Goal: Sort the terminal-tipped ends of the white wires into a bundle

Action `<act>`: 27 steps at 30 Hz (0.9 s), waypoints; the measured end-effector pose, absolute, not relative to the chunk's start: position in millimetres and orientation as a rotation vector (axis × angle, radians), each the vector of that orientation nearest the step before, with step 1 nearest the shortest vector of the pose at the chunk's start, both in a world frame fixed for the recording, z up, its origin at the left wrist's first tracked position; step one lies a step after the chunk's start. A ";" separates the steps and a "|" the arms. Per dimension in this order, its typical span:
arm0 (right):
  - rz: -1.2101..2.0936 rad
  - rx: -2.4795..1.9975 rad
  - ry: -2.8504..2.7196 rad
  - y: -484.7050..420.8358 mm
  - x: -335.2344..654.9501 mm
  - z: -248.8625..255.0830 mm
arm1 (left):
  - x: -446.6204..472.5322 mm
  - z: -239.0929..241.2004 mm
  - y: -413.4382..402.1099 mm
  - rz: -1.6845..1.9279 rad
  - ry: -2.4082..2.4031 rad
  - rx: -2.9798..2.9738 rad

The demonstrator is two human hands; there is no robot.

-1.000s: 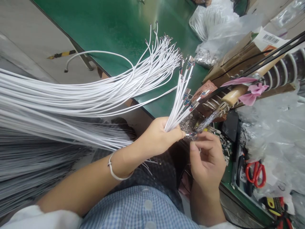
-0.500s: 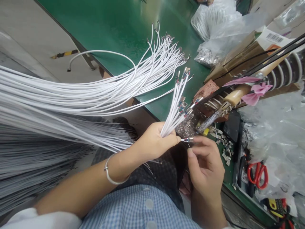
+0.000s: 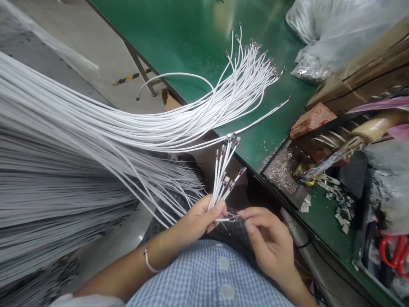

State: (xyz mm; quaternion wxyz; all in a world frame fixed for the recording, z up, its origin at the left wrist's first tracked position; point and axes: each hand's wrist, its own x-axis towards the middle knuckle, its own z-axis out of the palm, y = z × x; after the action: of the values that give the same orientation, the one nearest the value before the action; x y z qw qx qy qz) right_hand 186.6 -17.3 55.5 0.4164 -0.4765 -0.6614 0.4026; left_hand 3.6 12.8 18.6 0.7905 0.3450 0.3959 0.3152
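Cables (image 3: 220,181) fan from left fingers (image 3: 214,215), one connector (image 3: 234,218) beside right fingers (image 3: 257,214).

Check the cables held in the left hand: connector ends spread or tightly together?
Spread. The white cables are gathered in the left hand, but beyond it they fan apart, with gaps between several connectors.

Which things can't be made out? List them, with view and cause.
In the head view:
- Held cables: gripped stretch hidden by left fingers.
- Large cable bundle: continuation cut off by left edge.
- Red-handled tool: cut off by right edge.
- Connector by right fingers: details too small, blurred.
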 end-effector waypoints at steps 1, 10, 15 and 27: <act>1.071 -1.198 -1.640 -17.2 184.6 53.6 | 1.0 16.6 9.8 0.676 0.867 0.747; 1.057 -1.332 -1.553 3.1 174.8 35.8 | -5.1 5.8 0.4 0.533 0.806 0.814; 1.139 -1.331 -1.452 5.9 176.3 36.1 | -2.8 6.6 -1.5 0.585 0.765 0.842; 1.184 -1.290 -1.381 3.7 178.5 40.8 | -1.8 11.0 2.9 0.652 0.849 0.964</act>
State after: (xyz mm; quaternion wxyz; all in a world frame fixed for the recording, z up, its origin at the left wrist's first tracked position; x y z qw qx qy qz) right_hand 178.5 3.7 40.8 0.4401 -0.5196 -0.5560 0.4766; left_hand -1.8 2.9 11.0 0.7516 0.4412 0.3888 0.2987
